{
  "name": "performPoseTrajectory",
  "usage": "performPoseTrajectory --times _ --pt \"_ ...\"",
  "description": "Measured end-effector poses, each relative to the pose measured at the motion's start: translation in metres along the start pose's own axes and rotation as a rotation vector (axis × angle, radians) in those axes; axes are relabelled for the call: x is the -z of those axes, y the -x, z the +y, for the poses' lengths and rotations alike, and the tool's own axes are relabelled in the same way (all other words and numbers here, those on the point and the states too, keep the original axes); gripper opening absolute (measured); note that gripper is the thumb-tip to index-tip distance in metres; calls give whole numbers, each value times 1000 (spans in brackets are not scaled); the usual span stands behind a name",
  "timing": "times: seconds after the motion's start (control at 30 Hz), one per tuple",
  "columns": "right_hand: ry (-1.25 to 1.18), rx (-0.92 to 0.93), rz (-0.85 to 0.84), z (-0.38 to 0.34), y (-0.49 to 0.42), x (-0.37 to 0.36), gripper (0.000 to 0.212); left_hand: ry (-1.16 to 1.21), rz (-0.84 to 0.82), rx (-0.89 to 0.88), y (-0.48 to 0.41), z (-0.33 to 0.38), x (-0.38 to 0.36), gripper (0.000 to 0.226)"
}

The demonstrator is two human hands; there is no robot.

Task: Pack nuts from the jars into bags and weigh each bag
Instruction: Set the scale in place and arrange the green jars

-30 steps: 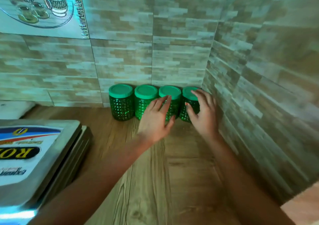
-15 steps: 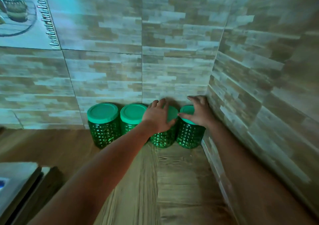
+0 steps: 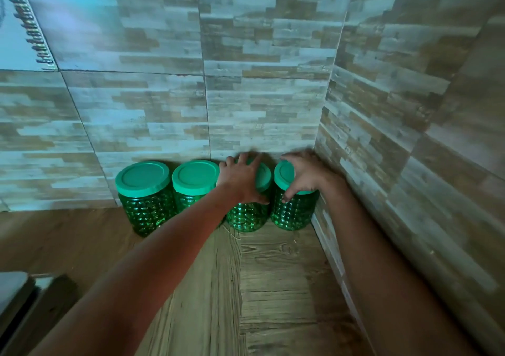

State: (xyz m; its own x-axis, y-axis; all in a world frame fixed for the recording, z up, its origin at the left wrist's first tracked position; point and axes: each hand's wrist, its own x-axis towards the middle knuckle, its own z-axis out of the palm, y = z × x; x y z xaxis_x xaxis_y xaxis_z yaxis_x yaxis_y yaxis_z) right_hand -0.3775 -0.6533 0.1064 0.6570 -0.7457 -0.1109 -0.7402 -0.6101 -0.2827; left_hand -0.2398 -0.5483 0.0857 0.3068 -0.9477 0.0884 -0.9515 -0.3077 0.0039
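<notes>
Several green studded jars with green lids stand in a row against the tiled back wall, on a wooden counter. My left hand grips the lid of the third jar from above, thumb down its front. My right hand grips the lid of the corner jar, fingers curled over the rim. The far-left jar and the second jar stand untouched. What the jars contain is not visible.
The tiled side wall closes in right beside the corner jar. A flat metal object shows at the lower left edge. The wooden counter stretches toward me in front of the jars.
Both hands have moved from the jars' sides up onto the lids of the two right-hand jars and closed around them. The camera has leaned closer and turned right.
</notes>
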Motion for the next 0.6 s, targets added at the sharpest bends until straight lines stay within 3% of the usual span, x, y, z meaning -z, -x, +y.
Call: performPoseTrajectory --times 0.37,0.6 --pt "94 9 50 -36 92 43 112 83 0 62 64 12 39 116" --pt "35 35 -8 -41 186 46 115 202 -52 -69 170 24 83 111"
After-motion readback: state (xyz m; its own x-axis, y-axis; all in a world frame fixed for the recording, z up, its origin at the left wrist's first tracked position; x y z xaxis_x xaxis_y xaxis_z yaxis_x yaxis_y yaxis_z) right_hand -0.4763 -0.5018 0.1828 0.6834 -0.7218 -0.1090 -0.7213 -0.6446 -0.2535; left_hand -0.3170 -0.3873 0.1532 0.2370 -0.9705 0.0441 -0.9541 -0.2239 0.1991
